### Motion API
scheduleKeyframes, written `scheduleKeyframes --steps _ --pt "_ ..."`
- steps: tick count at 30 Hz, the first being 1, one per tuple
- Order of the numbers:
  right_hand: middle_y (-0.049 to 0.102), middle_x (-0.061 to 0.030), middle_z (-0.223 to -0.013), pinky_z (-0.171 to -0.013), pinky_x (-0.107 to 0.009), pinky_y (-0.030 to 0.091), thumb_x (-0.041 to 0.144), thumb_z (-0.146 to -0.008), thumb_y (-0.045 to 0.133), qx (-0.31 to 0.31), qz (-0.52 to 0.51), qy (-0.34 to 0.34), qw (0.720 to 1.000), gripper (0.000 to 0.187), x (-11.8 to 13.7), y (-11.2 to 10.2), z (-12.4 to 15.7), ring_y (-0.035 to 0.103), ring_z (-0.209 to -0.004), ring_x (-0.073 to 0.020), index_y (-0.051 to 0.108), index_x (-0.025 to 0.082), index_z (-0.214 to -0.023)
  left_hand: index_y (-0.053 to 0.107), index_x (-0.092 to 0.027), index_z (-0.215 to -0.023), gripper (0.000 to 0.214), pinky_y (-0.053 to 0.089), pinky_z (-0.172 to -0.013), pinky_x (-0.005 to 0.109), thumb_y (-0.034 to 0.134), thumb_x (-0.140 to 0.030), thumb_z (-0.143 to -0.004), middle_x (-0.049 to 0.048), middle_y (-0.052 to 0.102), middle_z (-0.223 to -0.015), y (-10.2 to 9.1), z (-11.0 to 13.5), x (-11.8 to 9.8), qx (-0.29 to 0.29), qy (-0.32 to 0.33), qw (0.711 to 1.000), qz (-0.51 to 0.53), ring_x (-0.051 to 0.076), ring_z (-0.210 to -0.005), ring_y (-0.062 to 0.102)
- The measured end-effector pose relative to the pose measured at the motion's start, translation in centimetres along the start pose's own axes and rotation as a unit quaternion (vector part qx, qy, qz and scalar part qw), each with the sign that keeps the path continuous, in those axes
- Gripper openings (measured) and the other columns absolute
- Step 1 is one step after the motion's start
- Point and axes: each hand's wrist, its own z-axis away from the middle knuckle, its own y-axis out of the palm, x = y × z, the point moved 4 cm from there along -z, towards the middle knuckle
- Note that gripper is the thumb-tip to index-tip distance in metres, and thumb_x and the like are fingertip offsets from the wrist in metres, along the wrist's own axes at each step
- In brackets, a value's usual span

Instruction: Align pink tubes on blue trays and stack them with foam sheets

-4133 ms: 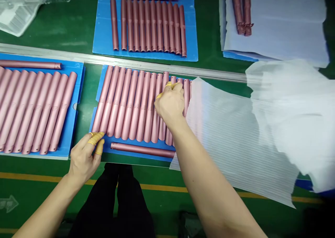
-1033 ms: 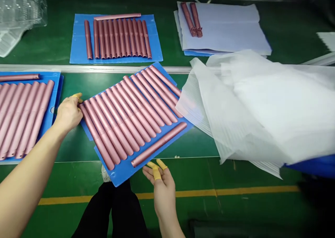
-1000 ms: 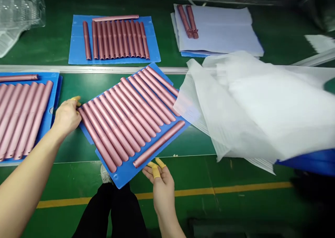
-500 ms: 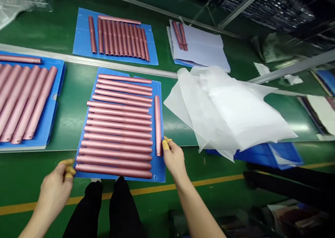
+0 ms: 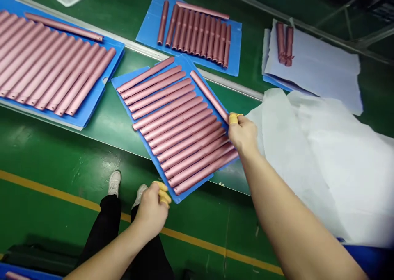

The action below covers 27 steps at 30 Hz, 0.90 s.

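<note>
On the green desk (image 5: 101,126), from the left: one blue tray (image 5: 101,73); the left hand (image 5: 150,210), fingers (image 5: 163,196) curled together in yellow cots, just beside a tilted blue board (image 5: 181,60) carrying about fifteen pink tubes (image 5: 178,124) and one crosswise tube (image 5: 209,95); the right hand (image 5: 243,132), fingers (image 5: 234,118) clamped on the board's edge; one white foam sheet (image 5: 323,165).

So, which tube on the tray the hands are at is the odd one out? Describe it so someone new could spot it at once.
On the green bench, find the blue tray between the hands, with pink metal tubes lying side by side. The one you want is the single tube along the tray's far edge, running crosswise to all the others, its end by the right hand.
</note>
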Motion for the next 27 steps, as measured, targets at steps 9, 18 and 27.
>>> scheduleKeyframes --steps 9,18,27 --pt "0.067 -0.0248 -0.147 -0.12 -0.038 0.041 0.02 -0.107 0.042 -0.101 -0.072 -0.055 0.991 0.038 -5.9 -2.2 -3.8 0.062 -0.139 -0.0254 0.069 0.008 -0.13 0.078 -0.021 -0.12 0.028 0.065 -0.082 0.033 0.068 -0.024 -0.094 0.0075 0.083 -0.104 5.6 0.1 -5.9 0.228 0.293 0.916 -0.154 0.022 -0.087 0.077" --pt "0.073 -0.0198 -0.14 -0.12 -0.047 0.047 0.039 -0.102 0.042 -0.19 -0.105 -0.028 0.976 0.046 -15.3 -1.3 0.8 0.066 -0.137 -0.0307 0.075 0.014 -0.122 0.079 -0.02 -0.114 0.017 0.05 -0.069 0.034 0.072 -0.029 -0.102 0.0062 0.07 -0.087 -10.9 -6.5 -12.6 -0.235 0.649 0.594 -0.413 0.022 -0.082 0.061" --pt "0.076 -0.019 -0.133 -0.112 -0.049 0.052 0.039 -0.091 0.043 -0.269 -0.046 -0.085 0.958 0.024 -14.3 -4.3 1.5 0.069 -0.129 -0.035 0.061 0.024 -0.085 0.077 -0.019 -0.113 0.021 0.055 -0.084 0.037 0.062 -0.031 -0.105 0.009 0.077 -0.098 -14.5 -9.1 -14.3 -0.361 0.707 0.493 -0.356 0.024 -0.09 0.07"
